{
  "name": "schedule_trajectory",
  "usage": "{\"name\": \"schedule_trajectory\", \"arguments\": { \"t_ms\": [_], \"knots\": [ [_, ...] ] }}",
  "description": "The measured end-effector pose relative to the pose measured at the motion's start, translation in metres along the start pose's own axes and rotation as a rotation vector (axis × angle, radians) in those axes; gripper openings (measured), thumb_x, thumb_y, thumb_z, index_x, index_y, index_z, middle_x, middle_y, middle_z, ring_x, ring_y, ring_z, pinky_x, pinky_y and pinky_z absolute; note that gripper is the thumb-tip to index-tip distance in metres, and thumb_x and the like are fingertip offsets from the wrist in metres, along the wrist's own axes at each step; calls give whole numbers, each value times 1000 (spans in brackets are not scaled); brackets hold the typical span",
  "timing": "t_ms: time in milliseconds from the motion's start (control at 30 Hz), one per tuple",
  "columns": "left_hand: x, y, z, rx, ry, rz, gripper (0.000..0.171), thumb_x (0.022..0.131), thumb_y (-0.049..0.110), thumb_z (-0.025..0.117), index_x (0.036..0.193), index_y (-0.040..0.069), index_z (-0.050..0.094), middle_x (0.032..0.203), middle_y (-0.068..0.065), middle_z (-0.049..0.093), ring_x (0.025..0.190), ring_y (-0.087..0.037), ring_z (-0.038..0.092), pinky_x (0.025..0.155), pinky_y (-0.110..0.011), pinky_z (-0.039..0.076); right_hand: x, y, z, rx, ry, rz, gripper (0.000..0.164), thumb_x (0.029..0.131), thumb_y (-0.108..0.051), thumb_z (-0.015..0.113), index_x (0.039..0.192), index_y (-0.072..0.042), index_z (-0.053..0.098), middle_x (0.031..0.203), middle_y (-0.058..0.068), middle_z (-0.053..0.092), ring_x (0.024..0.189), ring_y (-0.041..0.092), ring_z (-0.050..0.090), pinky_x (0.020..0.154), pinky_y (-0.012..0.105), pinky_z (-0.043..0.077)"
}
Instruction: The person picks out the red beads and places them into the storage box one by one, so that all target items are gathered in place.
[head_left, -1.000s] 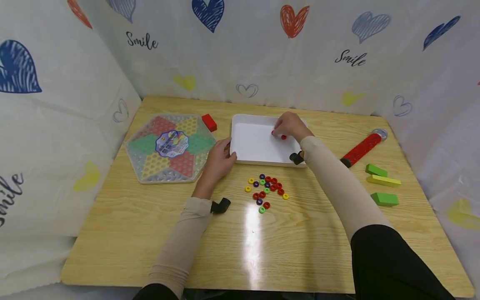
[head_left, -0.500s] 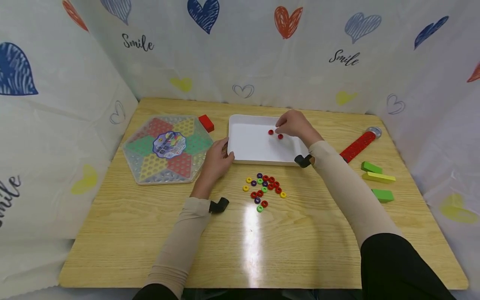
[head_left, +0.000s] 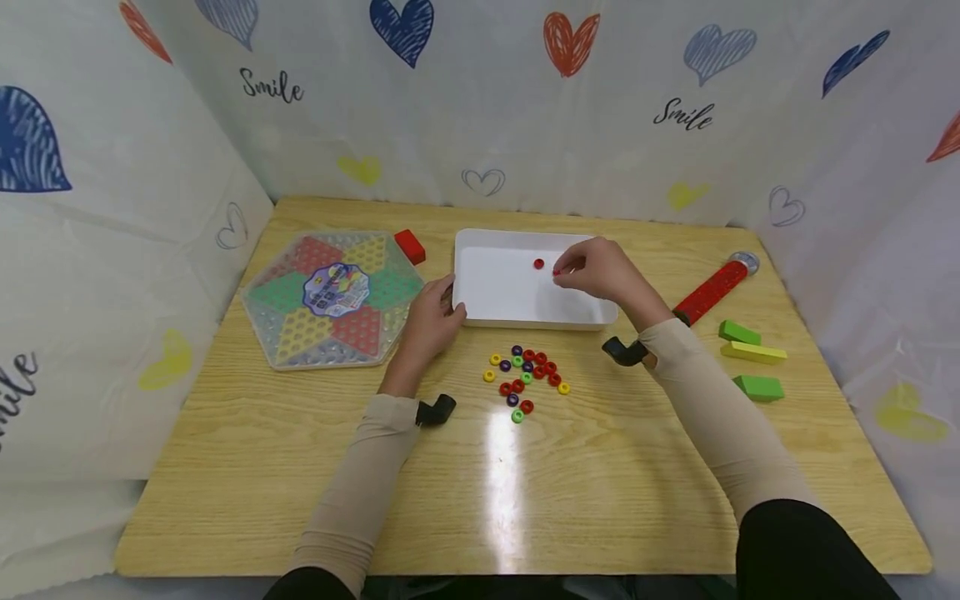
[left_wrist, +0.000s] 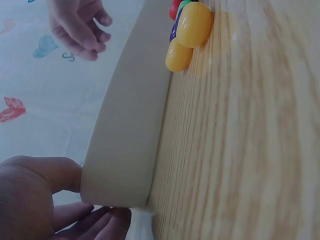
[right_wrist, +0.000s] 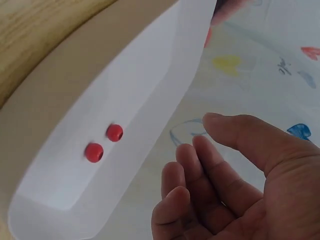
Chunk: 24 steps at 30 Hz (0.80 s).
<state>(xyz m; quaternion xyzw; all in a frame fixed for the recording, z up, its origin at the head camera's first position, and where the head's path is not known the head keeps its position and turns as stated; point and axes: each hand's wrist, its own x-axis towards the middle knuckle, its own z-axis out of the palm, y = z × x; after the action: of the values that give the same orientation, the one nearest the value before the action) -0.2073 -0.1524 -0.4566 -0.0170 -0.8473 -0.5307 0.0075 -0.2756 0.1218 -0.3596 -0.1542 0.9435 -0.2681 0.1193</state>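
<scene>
A heart-patterned cloth (head_left: 480,108) stands behind the wooden worktop (head_left: 247,500). At left lies a hexagonal game board (head_left: 333,300); right of it, the white tray (head_left: 495,283). The left hand (head_left: 433,321) grips the tray's left end, while the right hand (head_left: 603,271) is raised over the tray's right part, its fingers loosely bent and free of any object. At far right lie a red tube (head_left: 711,292) and a yellow block (head_left: 753,353) between two green blocks (head_left: 759,388); a red block (head_left: 410,247) sits beside the board's far right edge. Two red beads (head_left: 538,263) rest inside the tray; a loose group of mixed beads (head_left: 538,372) lies on its near side.

Over the last second the right hand has drawn rightward and nearer, leaving the pair in place; their release appears complete, with the mixed beads seemingly still to be dealt with.

The right wrist view shows both red beads whole, one being partly masked by fingertips from the head. The left wrist view alone shows thumb and fingers around the tray's corner.
</scene>
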Motion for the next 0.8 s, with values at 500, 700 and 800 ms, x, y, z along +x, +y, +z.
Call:
{"name": "schedule_trajectory", "arguments": {
  "t_ms": [500, 700, 800],
  "knots": [
    [0, -2, 2, -21, -10, 1, 60, 99, 11, 57, 155, -1, 37, 152, -22, 42, 143, -30, 47, 113, -38, 48, -64, 8, 32, -9, -28, -51, 16, 87, -17, 78, 98, -5, 78, 92, 9, 74, 86, 21, 66, 78, 38, 57],
    [0, -3, 1, -7, -11, -6, 60, 99, 13, 57, 155, 0, 37, 152, -21, 43, 143, -29, 47, 113, -37, 48, -84, 15, 50, -10, -13, -69, 16, 86, -18, 79, 96, -6, 77, 91, 6, 73, 84, 19, 65, 75, 35, 56],
    [1, -2, 0, -11, -10, -6, 60, 100, 14, 57, 155, 0, 37, 153, -21, 43, 143, -29, 46, 114, -37, 47, -91, 15, 58, 19, -15, -70, 14, 85, -16, 78, 95, -6, 77, 90, 6, 73, 83, 19, 65, 74, 35, 57]
  ]
}}
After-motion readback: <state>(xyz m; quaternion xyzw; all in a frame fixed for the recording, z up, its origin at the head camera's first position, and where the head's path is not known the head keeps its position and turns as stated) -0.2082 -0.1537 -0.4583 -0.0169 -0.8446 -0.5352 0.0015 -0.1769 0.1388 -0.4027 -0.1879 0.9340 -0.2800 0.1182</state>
